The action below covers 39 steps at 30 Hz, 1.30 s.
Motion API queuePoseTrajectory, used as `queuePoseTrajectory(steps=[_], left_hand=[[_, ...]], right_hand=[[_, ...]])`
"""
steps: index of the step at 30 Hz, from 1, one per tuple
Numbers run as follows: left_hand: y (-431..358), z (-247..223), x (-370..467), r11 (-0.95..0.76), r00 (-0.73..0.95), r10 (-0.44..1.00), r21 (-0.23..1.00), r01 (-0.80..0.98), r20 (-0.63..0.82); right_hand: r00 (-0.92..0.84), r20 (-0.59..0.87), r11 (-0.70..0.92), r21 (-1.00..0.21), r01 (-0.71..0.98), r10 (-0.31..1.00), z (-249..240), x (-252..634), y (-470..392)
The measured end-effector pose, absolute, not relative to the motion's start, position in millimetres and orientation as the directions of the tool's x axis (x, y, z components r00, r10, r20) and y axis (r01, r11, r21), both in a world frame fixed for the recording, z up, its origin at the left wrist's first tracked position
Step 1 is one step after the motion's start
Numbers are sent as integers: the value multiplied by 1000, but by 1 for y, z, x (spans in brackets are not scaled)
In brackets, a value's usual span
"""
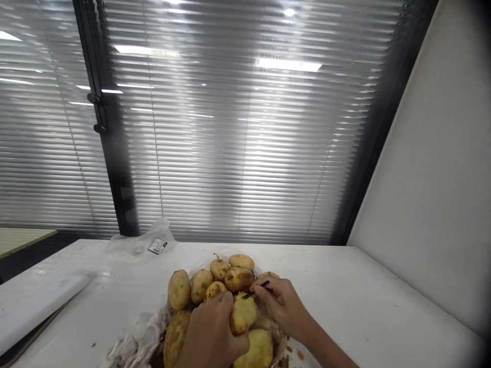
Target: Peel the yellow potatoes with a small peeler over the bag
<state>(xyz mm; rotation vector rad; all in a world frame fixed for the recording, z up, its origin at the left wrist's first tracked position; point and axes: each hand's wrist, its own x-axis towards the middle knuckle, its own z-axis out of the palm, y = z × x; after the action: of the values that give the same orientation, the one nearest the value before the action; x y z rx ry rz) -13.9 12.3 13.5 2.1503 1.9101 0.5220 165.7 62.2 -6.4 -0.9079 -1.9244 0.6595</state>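
My left hand (pixel 215 329) is wrapped round a partly peeled potato (pixel 244 311) at the lower middle of the head view. A small dark tool (pixel 264 284) is pinched in my right hand (pixel 282 306), its tip against the top of that potato. Several unpeeled potatoes (pixel 179 290) lie in a heap behind and left of my hands. Below the held potato is a peeled yellow potato (pixel 256 349), partly hidden by my left hand. Crumpled plastic (pixel 140 340) lies round the left side of the heap.
The heap is on a white table (pixel 330 286). A clear plastic bag with a label (pixel 157 246) lies at the back left. A long white object (pixel 42 304) sits at the left edge. Behind are window blinds (pixel 230 153), with a wall (pixel 433 179) on the right.
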Motion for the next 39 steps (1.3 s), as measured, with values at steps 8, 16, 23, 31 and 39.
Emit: queuePoseTrajectory(steps=[8, 16, 23, 31, 39], left_hand=[[12, 14, -14, -143, 98, 986, 380, 914, 135], [10, 18, -13, -143, 101, 987, 403, 904, 124], [10, 17, -15, -179, 129, 980, 385, 905, 152], [14, 19, -19, -182, 85, 970, 445, 877, 230], [24, 19, -37, -72, -30, 994, 850, 522, 103]], right_hand=[[-395, 540, 666, -655, 358, 744, -7, 162, 60], [-349, 512, 617, -696, 366, 785, -4, 168, 61], [-267, 525, 584, -657, 477, 809, -4, 176, 69], [-149, 553, 555, -704, 442, 820, 13, 190, 64], [-39, 594, 580, -766, 277, 804, 17, 185, 52]])
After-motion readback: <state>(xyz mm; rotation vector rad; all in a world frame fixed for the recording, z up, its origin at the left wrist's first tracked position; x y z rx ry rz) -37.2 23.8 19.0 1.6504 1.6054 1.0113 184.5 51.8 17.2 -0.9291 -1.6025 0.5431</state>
